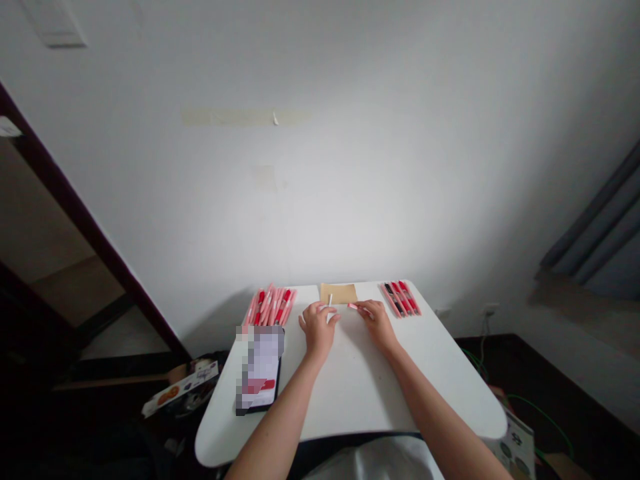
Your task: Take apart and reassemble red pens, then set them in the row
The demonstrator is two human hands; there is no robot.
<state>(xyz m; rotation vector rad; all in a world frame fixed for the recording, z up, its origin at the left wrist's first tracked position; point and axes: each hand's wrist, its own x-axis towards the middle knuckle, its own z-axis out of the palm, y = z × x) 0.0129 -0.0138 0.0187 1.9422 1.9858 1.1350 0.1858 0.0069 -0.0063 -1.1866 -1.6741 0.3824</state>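
Over the white table [350,387], my left hand [319,327] has its fingers curled, with the thumb set a little apart. A thin white stick [330,299] rises from its fingertips; the grip itself is partly hidden. To the right, my right hand [379,323] pinches a small pink piece with a pale end [353,306], perhaps a pen part. Its tip points toward my left hand, and the two are apart. Just beyond both hands lies a tan piece of paper [343,293] at the far edge.
At the far left, pink and red pens [273,305] lie in a pile. Several pens [401,299], one with black parts, lie side by side at the far right. A phone [263,367] rests at the left edge. The wall [350,167] stands behind the table.
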